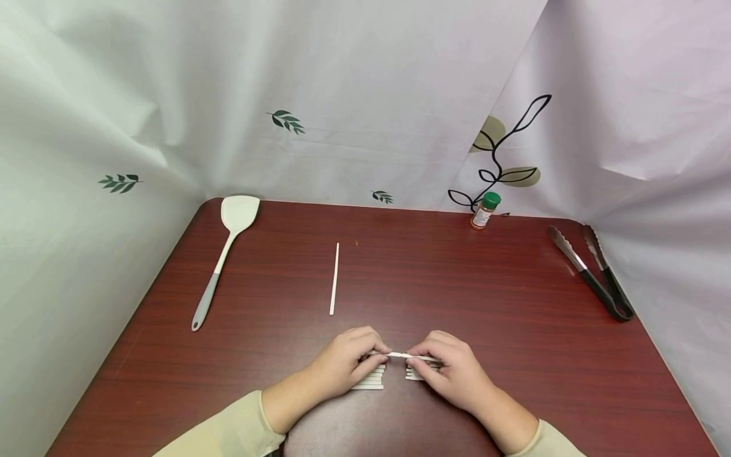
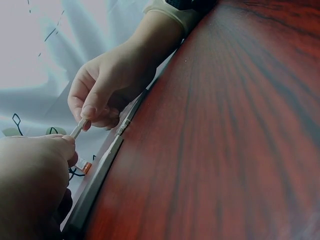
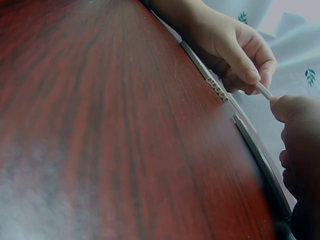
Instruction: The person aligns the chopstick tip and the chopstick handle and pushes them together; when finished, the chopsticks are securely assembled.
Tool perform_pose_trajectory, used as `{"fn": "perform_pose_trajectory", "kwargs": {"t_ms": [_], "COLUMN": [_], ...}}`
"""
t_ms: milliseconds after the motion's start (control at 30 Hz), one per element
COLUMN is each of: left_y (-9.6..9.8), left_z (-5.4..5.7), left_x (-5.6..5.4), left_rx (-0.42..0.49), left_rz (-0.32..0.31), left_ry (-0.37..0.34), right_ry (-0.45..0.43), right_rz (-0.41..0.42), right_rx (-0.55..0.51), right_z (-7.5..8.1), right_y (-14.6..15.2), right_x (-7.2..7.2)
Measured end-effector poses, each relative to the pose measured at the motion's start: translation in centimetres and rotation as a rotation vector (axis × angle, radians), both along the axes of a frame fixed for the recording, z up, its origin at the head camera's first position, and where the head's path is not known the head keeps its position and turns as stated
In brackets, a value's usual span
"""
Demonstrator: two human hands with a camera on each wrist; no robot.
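Observation:
A thin white stick (image 1: 395,354) spans the small gap between both hands, above the tabletop. My left hand (image 1: 348,362) pinches one end with thumb and fingers; my right hand (image 1: 451,368) pinches the other. A small notch or break shows in the stick near the right fingertips; whether it is fully parted I cannot tell. Partly under the left hand lies a row of several short white sticks (image 1: 371,381), side by side. A similar row (image 1: 412,374) lies partly hidden under the right hand. In the right wrist view, the cut-looking ends of one row (image 3: 216,89) show.
One long white stick (image 1: 334,279) lies alone beyond the hands. A white spatula with a grey handle (image 1: 228,231) is at the left, a green-capped spice bottle (image 1: 484,212) at the back, and black-handled tongs (image 1: 599,282) at the right. White curtains (image 1: 365,95) surround the red-brown table (image 1: 428,273).

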State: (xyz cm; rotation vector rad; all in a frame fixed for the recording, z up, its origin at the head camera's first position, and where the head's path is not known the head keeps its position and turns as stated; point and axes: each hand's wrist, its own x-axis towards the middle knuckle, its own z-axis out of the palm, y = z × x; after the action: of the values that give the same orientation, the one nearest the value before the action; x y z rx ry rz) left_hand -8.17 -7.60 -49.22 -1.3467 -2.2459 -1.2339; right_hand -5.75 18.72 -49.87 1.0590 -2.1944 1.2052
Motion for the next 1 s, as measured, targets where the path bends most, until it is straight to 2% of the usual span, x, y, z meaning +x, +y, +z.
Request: {"fn": "perform_pose_trajectory", "kwargs": {"t_ms": [367, 667, 1000], "left_y": [-0.11, -0.02, 0.4], "left_z": [0.28, 0.37, 0.21], "left_x": [0.1, 0.25, 0.29], "left_rx": [-0.005, -0.005, 0.035], "left_rz": [0.003, -0.022, -0.046], "left_ry": [0.029, 0.076, 0.022], "right_ry": [0.002, 0.08, 0.105], "right_rz": [0.017, 0.046, 0.05], "right_rx": [-0.041, -0.033, -0.028], "right_z": [-0.28, 0.05, 0.23], "right_y": [-0.46, -0.56, -0.41], "right_x": [-0.01, -0.26, -0.24]}}
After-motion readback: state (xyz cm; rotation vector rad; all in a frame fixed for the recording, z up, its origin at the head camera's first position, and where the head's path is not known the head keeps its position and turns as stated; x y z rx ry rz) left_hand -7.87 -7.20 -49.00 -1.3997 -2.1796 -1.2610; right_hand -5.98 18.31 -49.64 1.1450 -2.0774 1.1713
